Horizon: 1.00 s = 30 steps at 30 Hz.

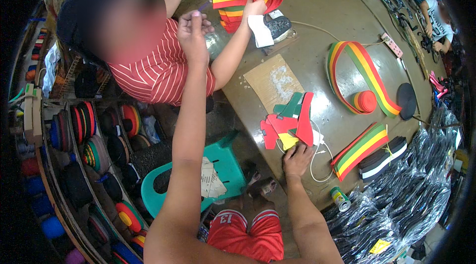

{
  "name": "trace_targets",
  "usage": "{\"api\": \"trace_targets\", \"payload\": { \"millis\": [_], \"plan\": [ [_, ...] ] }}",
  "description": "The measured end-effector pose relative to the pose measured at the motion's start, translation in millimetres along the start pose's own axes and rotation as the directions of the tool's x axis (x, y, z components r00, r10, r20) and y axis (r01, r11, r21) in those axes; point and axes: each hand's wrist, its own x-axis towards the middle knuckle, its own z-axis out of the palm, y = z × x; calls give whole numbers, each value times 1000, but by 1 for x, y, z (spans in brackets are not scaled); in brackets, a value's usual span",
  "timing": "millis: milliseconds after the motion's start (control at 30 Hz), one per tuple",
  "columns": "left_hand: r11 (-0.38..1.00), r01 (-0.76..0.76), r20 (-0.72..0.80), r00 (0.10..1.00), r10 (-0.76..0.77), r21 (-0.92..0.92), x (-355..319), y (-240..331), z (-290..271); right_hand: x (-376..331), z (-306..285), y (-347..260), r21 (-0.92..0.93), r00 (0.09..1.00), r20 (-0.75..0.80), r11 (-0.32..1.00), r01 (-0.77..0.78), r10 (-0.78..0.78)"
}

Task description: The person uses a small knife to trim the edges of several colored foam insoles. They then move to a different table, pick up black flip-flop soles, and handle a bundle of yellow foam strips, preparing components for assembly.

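My left arm reaches far forward, and my left hand (195,33) is raised beside a person in a red striped shirt. Its fingers are loosely curled and apart, with nothing clearly visible in them. My right hand (298,161) rests at the near table edge, fingers spread, fingertips against a yellow cut piece (288,141). Red cut pieces (305,120) and green cut pieces (288,106) overlap just beyond it. The other person's hand holds folded red, yellow and green striped webbing (230,0) over a dark block-like thing (279,27) with white cloth.
On the table (317,26) lie a cardboard sheet (272,83), a striped webbing roll (364,101), a striped bundle (361,151), a black bundle (383,159) and a white cable (313,167). A can (340,199) stands near plastic-wrapped goods (396,209). A green chair (225,157) is left.
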Motion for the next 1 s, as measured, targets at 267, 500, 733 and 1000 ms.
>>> {"api": "trace_targets", "payload": {
  "millis": [267,500,733,1000],
  "plan": [
    [992,-84,34,996,88,-96,-8,10,4,1,0,-1,-5,1000,-6,1000,-10,10],
    [998,-36,11,999,35,58,7,-2,3,-1,2,-1,-12,1000,-7,1000,-23,23],
    [995,23,19,1000,-25,99,13,-20,-15,2,-6,-5,16,1000,-20,1000,8,-8],
    [997,75,30,997,-75,-1,10,-42,-26,1,-2,-1,12,999,27,999,-32,32]
  ]
}}
